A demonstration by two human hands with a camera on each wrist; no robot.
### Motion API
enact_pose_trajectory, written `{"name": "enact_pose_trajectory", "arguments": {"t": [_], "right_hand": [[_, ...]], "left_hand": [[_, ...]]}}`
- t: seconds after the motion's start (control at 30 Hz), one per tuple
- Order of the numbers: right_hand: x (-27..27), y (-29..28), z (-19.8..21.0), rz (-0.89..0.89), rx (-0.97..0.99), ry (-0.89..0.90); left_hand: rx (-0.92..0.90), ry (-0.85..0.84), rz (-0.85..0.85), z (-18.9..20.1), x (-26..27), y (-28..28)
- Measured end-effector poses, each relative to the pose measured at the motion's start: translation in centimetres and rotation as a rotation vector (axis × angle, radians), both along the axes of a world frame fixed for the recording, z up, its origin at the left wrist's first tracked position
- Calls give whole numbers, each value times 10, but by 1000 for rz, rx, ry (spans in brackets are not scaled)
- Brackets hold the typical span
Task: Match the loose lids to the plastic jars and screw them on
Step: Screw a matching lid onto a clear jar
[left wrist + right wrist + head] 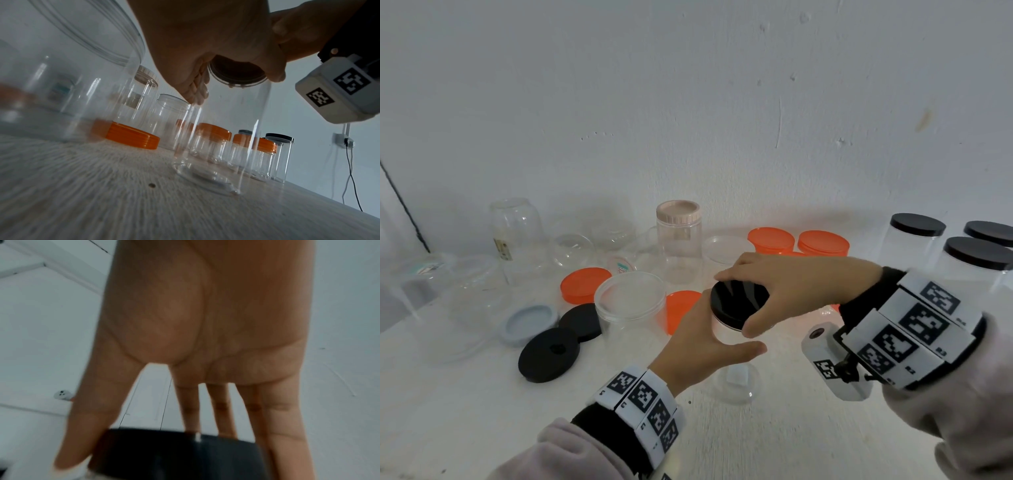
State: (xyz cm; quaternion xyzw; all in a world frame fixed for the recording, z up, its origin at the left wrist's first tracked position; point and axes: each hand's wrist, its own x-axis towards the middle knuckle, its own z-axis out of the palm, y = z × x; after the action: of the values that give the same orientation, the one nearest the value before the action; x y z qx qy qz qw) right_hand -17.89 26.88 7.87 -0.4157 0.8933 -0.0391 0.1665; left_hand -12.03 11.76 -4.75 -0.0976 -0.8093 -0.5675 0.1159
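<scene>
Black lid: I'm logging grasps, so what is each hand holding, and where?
The right hand grips the black lid by its rim; the left hand holds the clear jar under it near the neck.

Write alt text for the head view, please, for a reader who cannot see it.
Two hands work on a clear jar on a white table: the right hand grips a black lid on top, the left hand holds the jar's side. Around stand open jars, loose orange and black lids, and black-lidded jars at right.

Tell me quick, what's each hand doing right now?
Left hand: closed around the clear jar, steadying it.
Right hand: fingers gripping the black lid on that jar.
</scene>
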Motion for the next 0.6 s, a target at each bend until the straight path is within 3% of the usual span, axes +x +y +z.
{"name": "enact_pose_trajectory", "arguments": {"t": [0.2, 0.43, 0.6], "right_hand": [[5, -11, -14, -117, 7, 233], [-3, -10, 6, -4, 90, -6], [-1, -15, -8, -99, 48, 170]], "left_hand": [[3, 3, -9, -1, 0, 0], [-4, -7, -2, 0, 0, 0], [-2, -3, -6, 1, 1, 0]]}}
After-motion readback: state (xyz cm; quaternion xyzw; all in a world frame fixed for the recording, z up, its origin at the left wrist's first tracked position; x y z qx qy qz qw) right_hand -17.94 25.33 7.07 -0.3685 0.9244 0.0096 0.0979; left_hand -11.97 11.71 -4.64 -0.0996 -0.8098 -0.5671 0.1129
